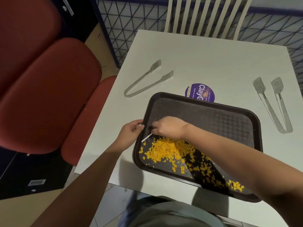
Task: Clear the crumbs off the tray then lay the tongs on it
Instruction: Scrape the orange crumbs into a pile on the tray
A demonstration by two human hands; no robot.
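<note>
A dark brown tray point(213, 115) lies on the white table, its near edge over the table's front edge. Yellow crumbs point(165, 150) are heaped in its near left part and trail toward the near right corner. My right hand point(170, 127) reaches across the tray, fingers closed on a thin white stick-like thing point(146, 138) whose far end rests by the left rim. My left hand point(131, 133) grips the tray's left rim. One pair of metal tongs point(147, 79) lies on the table beyond the tray at left. A second pair of tongs point(273, 104) lies to the right.
A round purple sticker point(200, 92) shows on the table point(213, 63) just behind the tray. Red padded chairs point(49, 89) stand to the left and a white slatted chair point(206, 15) at the far side. A blue lattice wall runs behind.
</note>
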